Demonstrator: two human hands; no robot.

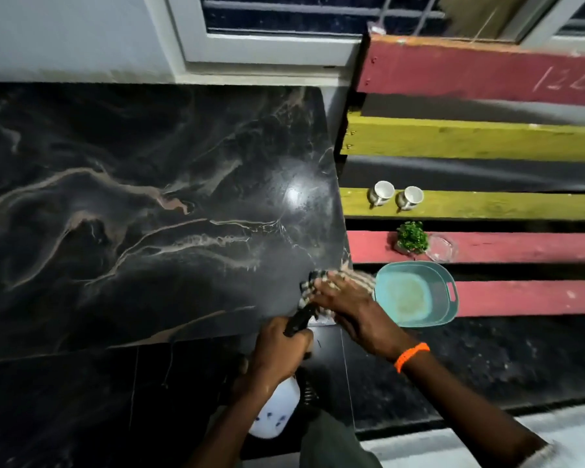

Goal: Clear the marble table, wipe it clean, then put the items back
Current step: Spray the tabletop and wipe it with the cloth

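The black marble table [142,197] with pale veins fills the left and centre, bare on top. At its near right corner my right hand [343,298] presses a striped cloth [309,287] onto the marble. My left hand [279,352] grips a white spray bottle [276,413] by its black trigger head, just off the table's front edge. Two white cups [382,192] [411,197] stand on a yellow bench slat. A small green plant [412,238] and a clear glass dish [441,248] rest on a red slat. A teal plastic basin [416,293] sits beside the table corner.
A slatted bench in red and yellow [487,140] runs along the right of the table. A white window frame [267,52] is behind the table. Dark floor tiles [81,400] lie in front, and a pale ledge [453,444] shows at the bottom right.
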